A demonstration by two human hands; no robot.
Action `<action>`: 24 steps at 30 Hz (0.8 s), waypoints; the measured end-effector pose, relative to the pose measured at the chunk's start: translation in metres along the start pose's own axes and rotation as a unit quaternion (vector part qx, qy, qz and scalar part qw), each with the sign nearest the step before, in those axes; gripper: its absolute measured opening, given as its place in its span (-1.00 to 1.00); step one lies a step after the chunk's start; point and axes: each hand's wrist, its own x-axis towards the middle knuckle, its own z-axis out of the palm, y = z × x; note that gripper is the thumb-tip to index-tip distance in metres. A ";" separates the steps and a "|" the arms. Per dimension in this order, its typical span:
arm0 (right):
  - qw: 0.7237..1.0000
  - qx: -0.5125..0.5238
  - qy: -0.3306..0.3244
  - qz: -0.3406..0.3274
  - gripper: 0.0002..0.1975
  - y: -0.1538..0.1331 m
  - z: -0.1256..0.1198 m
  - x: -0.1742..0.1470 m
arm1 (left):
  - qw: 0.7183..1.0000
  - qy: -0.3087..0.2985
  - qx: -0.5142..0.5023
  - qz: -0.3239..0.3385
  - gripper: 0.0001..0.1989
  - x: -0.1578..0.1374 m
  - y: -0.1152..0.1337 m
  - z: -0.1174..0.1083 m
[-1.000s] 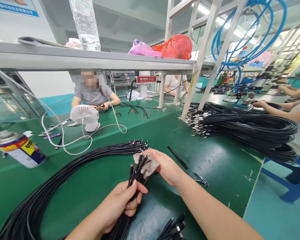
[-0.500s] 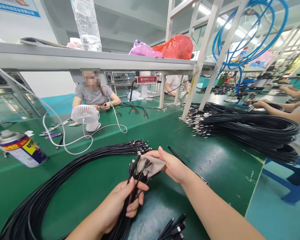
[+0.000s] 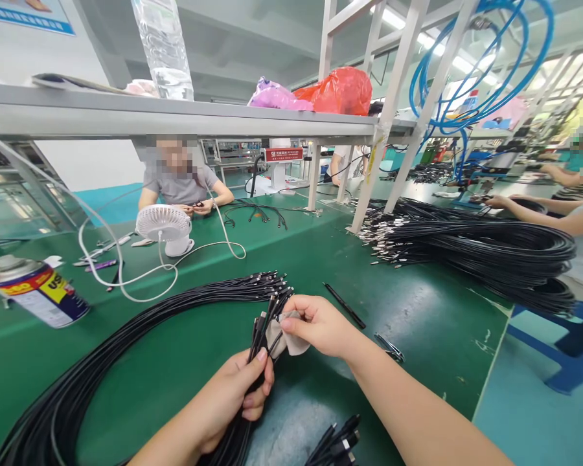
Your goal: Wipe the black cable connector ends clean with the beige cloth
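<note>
My left hand [image 3: 245,388] is closed round a bundle of black cables [image 3: 260,333], their connector ends pointing up and away from me. In my right hand [image 3: 315,323] a pale grey cloth [image 3: 296,340] is pinched against the connector end of a cable beside that bundle. The fingertips partly hide the connector there. Behind my hands, a long bundle of black cables [image 3: 175,299] curves over the green table, its connector ends close to the held ones. More cable ends [image 3: 337,443] lie at the bottom, right of my left hand.
A spray can [image 3: 39,291] and a white fan [image 3: 165,226] with its cord stand at left. A black pen-like tool [image 3: 344,304] and nail clippers [image 3: 390,347] lie at right. A large cable pile [image 3: 466,246] rests farther right. Co-workers sit across and at right.
My right hand has turned over and closed its fingers, wrapping the cloth round a connector where it was spread out before. My left hand keeps its grip on the bundle.
</note>
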 end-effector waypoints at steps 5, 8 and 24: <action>0.992 -0.101 0.045 -0.057 -0.51 -0.002 0.002 0.000 | 1.000 0.001 0.005 -0.002 -0.52 -0.001 0.001 0.001; 0.997 -0.066 0.039 -0.030 -0.58 0.001 0.005 -0.001 | 1.000 0.000 0.012 -0.004 -0.54 -0.001 0.001 0.002; 0.999 0.007 0.020 0.030 -0.54 0.002 -0.003 0.000 | 1.000 -0.003 0.021 -0.004 -0.52 0.002 0.000 0.000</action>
